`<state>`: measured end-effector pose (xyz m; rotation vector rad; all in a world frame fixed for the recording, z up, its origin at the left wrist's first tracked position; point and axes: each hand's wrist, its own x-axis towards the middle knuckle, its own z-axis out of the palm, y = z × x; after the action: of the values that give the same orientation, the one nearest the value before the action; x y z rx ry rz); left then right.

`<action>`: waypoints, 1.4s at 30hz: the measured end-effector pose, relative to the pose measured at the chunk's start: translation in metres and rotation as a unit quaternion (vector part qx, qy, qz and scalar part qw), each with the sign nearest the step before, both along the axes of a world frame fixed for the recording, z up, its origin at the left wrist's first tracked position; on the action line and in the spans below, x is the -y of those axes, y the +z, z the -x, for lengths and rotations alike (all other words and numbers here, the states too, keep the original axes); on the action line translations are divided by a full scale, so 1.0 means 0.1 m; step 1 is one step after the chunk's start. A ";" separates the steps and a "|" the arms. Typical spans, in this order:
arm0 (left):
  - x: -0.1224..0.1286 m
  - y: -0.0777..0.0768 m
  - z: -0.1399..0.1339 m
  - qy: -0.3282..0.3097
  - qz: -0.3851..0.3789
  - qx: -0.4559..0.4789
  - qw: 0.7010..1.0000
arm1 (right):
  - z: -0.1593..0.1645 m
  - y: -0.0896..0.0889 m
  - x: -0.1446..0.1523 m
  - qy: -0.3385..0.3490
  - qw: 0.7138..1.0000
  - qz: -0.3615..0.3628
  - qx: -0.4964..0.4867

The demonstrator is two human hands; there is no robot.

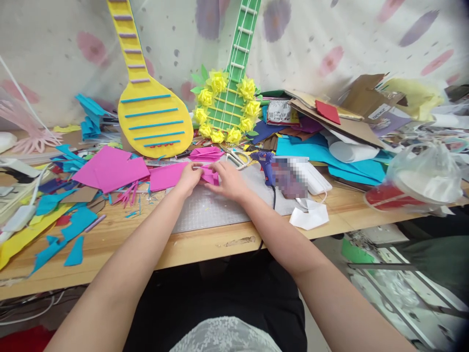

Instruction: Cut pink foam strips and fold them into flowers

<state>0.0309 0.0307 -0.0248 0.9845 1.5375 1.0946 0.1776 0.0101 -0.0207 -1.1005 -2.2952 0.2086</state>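
Both my hands work at the grey cutting mat (200, 215), over small magenta foam or paper pieces (210, 176). My left hand (189, 178) has its fingers closed on the magenta piece, beside a magenta strip (167, 176) that lies to its left. From the other side my right hand (229, 182) curls its fingers and thumb around the same piece. My fingers partly hide where they grip it. Just beyond them lies a stack of magenta cutouts (206, 154), with scissors (239, 159) close by.
A yellow instrument-shaped cutout (156, 120) and a green one with yellow flowers (227, 108) lean at the back. A blue glue gun (266, 166) sits right of my hands. Magenta sheets (110, 168) and blue scraps (78, 225) cover the left. A red-and-white bucket (399, 193) stands right.
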 end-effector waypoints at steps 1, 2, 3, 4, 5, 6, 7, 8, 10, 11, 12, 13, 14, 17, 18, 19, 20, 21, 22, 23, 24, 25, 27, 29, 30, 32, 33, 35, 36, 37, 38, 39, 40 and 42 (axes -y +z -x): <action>0.01 0.00 0.01 -0.001 -0.003 0.009 1.000 | 0.05 -0.01 0.02 0.006 0.999 -0.010 0.033; 0.01 0.00 0.01 -0.005 -0.006 0.019 1.000 | 0.09 -0.03 0.03 0.008 0.998 -0.014 0.058; 0.02 0.00 0.02 -0.012 -0.010 0.029 0.999 | 0.12 -0.04 0.04 0.006 0.997 -0.017 0.076; 0.02 0.00 0.02 -0.019 -0.015 0.039 0.999 | 0.15 -0.06 0.05 0.003 0.996 -0.017 0.089; 0.02 0.00 0.03 -0.023 -0.018 0.047 0.998 | 0.16 -0.06 0.04 -0.002 0.996 -0.016 0.093; 0.02 -0.01 0.04 -0.023 -0.020 0.053 0.998 | 0.16 -0.07 0.04 -0.009 0.996 -0.013 0.088; 0.02 -0.01 0.05 -0.020 -0.022 0.057 0.998 | 0.15 -0.07 0.04 -0.016 0.997 -0.010 0.076; 0.02 -0.03 0.07 -0.015 -0.025 0.057 0.998 | 0.13 -0.06 0.03 -0.022 0.998 -0.005 0.056; 0.01 -0.06 0.13 -0.019 -0.050 0.033 0.998 | 0.08 -0.06 0.00 -0.033 0.999 0.010 -0.007; 0.00 -0.09 0.16 -0.033 -0.074 0.006 0.997 | 0.06 -0.07 -0.02 -0.037 0.998 0.023 -0.048; -0.01 -0.12 0.19 -0.055 -0.102 -0.029 0.993 | 0.04 -0.07 -0.05 -0.040 0.994 0.039 -0.095; -0.01 -0.14 0.22 -0.080 -0.129 -0.066 0.986 | 0.02 -0.08 -0.07 -0.042 0.987 0.060 -0.145; -0.02 -0.17 0.25 -0.100 -0.152 -0.100 0.978 | 0.01 -0.10 -0.10 -0.044 0.977 0.083 -0.194; -0.03 -0.20 0.29 -0.126 -0.195 -0.162 0.959 | -0.02 -0.13 -0.18 -0.030 0.942 0.148 -0.300; -0.02 -0.19 0.29 -0.122 -0.202 -0.175 0.956 | -0.02 -0.14 -0.20 -0.024 0.934 0.161 -0.317; -0.01 -0.18 0.29 -0.115 -0.208 -0.192 0.952 | -0.03 -0.15 -0.21 -0.022 0.931 0.167 -0.324; 0.02 -0.15 0.28 -0.103 -0.216 -0.217 0.947 | -0.04 -0.15 -0.22 -0.025 0.932 0.163 -0.323; 0.04 -0.12 0.28 -0.088 -0.225 -0.247 0.939 | -0.05 -0.15 -0.23 -0.033 0.938 0.150 -0.312; 0.08 -0.09 0.27 -0.073 -0.237 -0.282 0.927 | -0.06 -0.14 -0.23 -0.044 0.946 0.128 -0.294; 0.11 -0.06 0.27 -0.059 -0.253 -0.320 0.911 | -0.07 -0.13 -0.23 -0.057 0.956 0.101 -0.269; 0.14 -0.04 0.26 -0.056 -0.267 -0.355 0.894 | -0.08 -0.12 -0.22 -0.070 0.966 0.072 -0.239; 0.17 -0.03 0.26 -0.061 -0.275 -0.386 0.878 | -0.10 -0.11 -0.22 -0.085 0.973 0.047 -0.208; 0.20 -0.05 0.26 -0.086 -0.279 -0.441 0.849 | -0.12 -0.10 -0.22 -0.115 0.982 0.025 -0.146; 0.21 -0.09 0.27 -0.117 -0.273 -0.477 0.827 | -0.15 -0.10 -0.23 -0.143 0.984 0.041 -0.095; 0.20 -0.11 0.28 -0.132 -0.272 -0.487 0.819 | -0.16 -0.11 -0.24 -0.151 0.984 0.055 -0.075; 0.20 -0.14 0.30 -0.151 -0.270 -0.498 0.810 | -0.18 -0.14 -0.26 -0.149 0.984 0.083 -0.049; 0.19 -0.15 0.31 -0.155 -0.270 -0.500 0.808 | -0.19 -0.15 -0.27 -0.142 0.984 0.094 -0.044; 0.19 -0.16 0.32 -0.155 -0.269 -0.499 0.809 | -0.20 -0.17 -0.29 -0.122 0.985 0.110 -0.045; 0.20 -0.16 0.33 -0.154 -0.268 -0.497 0.810 | -0.20 -0.18 -0.29 -0.112 0.986 0.115 -0.048; 0.20 -0.16 0.33 -0.155 -0.268 -0.497 0.811 | -0.20 -0.19 -0.29 -0.102 0.986 0.118 -0.051; 0.20 -0.16 0.33 -0.157 -0.268 -0.498 0.810 | -0.19 -0.19 -0.29 -0.093 0.987 0.120 -0.053; 0.20 -0.17 0.33 -0.158 -0.266 -0.501 0.808 | -0.19 -0.20 -0.29 -0.084 0.988 0.120 -0.054; 0.19 -0.17 0.33 -0.160 -0.263 -0.505 0.807 | -0.19 -0.20 -0.29 -0.075 0.989 0.119 -0.054; 0.18 -0.18 0.33 -0.165 -0.259 -0.512 0.802 | -0.18 -0.21 -0.28 -0.063 0.990 0.115 -0.050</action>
<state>-0.0023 0.0124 -0.0425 2.4127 1.7570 0.7290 0.1960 0.0383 -0.0413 -1.3148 -2.1424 0.4774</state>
